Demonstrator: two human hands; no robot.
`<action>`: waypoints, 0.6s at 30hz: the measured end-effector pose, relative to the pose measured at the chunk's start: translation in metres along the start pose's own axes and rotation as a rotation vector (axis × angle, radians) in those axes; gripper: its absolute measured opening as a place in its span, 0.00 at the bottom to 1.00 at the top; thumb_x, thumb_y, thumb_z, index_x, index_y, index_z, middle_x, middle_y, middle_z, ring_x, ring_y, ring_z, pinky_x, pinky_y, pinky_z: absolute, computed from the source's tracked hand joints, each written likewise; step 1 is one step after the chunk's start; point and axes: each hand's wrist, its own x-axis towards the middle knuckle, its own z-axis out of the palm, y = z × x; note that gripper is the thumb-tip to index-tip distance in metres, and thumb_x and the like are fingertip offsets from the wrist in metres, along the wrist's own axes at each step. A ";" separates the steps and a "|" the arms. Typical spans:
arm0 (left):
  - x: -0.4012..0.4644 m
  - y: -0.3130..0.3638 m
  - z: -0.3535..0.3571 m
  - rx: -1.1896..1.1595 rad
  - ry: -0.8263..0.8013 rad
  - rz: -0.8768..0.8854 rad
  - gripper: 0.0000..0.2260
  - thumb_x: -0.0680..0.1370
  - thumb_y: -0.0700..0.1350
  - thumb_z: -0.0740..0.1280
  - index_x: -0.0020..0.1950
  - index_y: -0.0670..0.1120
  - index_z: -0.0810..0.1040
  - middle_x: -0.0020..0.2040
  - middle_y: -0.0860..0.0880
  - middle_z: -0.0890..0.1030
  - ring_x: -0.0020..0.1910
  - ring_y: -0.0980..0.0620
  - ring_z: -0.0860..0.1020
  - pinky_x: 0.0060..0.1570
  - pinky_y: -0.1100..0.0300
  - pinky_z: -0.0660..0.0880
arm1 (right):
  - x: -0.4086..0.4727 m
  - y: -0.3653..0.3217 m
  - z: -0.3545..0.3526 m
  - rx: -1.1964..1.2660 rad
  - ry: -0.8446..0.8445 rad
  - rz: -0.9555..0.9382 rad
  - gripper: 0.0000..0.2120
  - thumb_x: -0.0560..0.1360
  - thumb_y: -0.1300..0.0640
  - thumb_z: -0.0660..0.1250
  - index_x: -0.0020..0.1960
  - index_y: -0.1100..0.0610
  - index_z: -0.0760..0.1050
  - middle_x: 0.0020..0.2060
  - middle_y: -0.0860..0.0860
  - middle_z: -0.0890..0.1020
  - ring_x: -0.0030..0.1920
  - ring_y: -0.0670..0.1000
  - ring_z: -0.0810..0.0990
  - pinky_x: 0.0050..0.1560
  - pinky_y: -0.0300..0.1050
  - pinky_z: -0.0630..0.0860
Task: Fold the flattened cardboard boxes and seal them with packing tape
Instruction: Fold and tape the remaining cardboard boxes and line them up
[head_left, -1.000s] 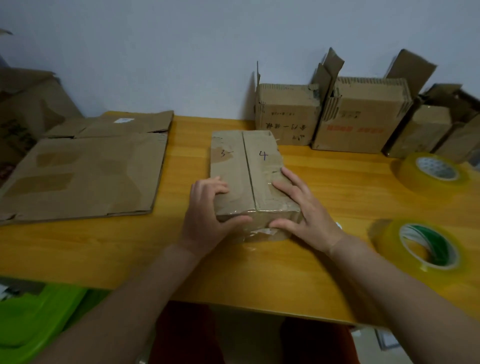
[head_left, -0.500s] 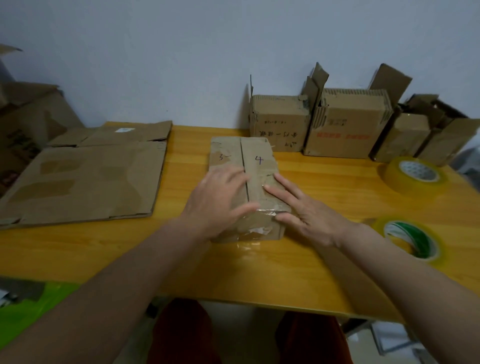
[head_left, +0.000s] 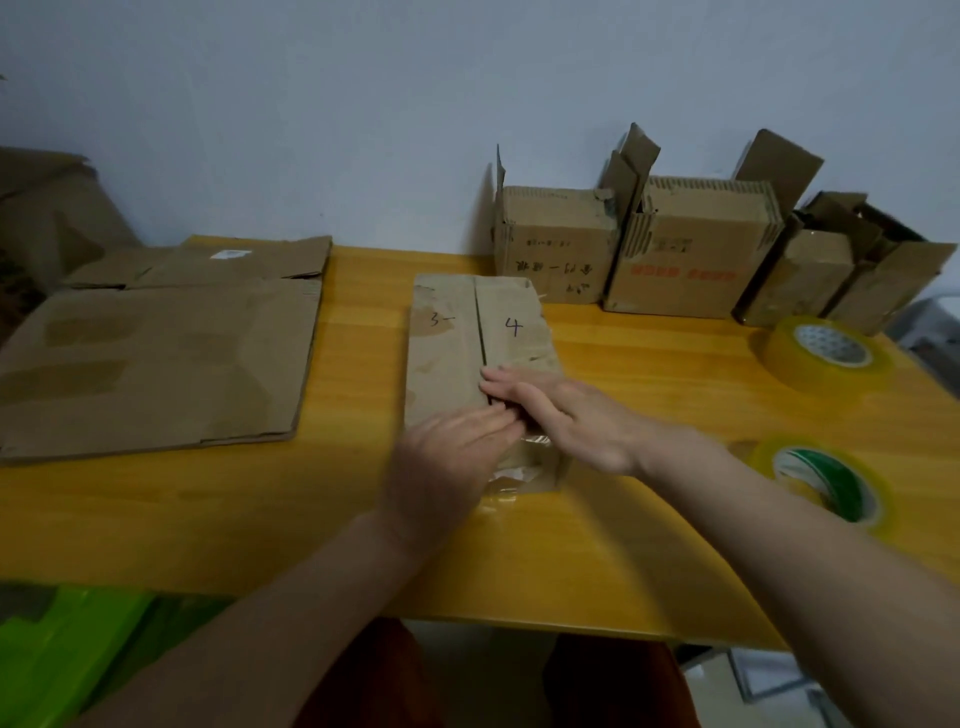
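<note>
1. Sliding inward over the last second, both hands have left the near corners of the small box (head_left: 480, 364) and now meet over its centre seam; a second ago the left hand cupped the near-left corner and the right lay along the near-right edge.
2. That shift reads as smoothing: clear tape (head_left: 522, 475) already wraps over the box's near end, and the hands seem to be pressing it down along the seam, so this box looks close to sealed, though the far part of the seam, between the pen marks "3" and "4", still shows as an open dark line.
3. The left hand (head_left: 447, 452) lies flat on the near-left part of the box top, fingers straight and together, pressing and holding nothing; it is motion-blurred.
4. The right hand (head_left: 558, 410) lies flat on the near-right part of the top, fingers extended across the seam with their tips touching the left hand's fingertips, also grasping nothing.
5. The box sits on the counter (head_left: 353, 499), in front of the row of folded boxes (head_left: 691, 260) at the wall.
6. Left of the box lies flattened cardboard (head_left: 156, 364), not yet folded; right of it lie two tape rolls, the nearer one (head_left: 821, 480) just beside the right forearm and the other (head_left: 826, 353) farther back.
</note>
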 end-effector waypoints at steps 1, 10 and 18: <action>0.001 0.000 0.000 -0.002 0.014 0.004 0.08 0.78 0.41 0.68 0.51 0.42 0.85 0.52 0.46 0.85 0.52 0.51 0.83 0.49 0.54 0.81 | 0.008 0.002 -0.001 -0.082 0.000 -0.003 0.22 0.84 0.50 0.43 0.76 0.50 0.60 0.75 0.44 0.59 0.75 0.41 0.54 0.75 0.40 0.49; -0.002 -0.003 0.007 -0.074 0.087 -0.004 0.04 0.76 0.38 0.72 0.49 0.43 0.86 0.52 0.48 0.85 0.54 0.53 0.82 0.51 0.57 0.80 | 0.105 0.015 -0.009 -0.455 -0.014 0.128 0.28 0.82 0.42 0.40 0.79 0.52 0.43 0.78 0.50 0.44 0.77 0.47 0.42 0.76 0.46 0.41; -0.001 -0.003 0.007 -0.085 0.088 -0.043 0.04 0.77 0.40 0.71 0.46 0.44 0.87 0.51 0.49 0.85 0.54 0.55 0.82 0.50 0.57 0.80 | 0.175 0.027 -0.021 -0.446 0.112 0.148 0.31 0.80 0.37 0.43 0.77 0.53 0.54 0.74 0.56 0.60 0.74 0.56 0.57 0.73 0.53 0.53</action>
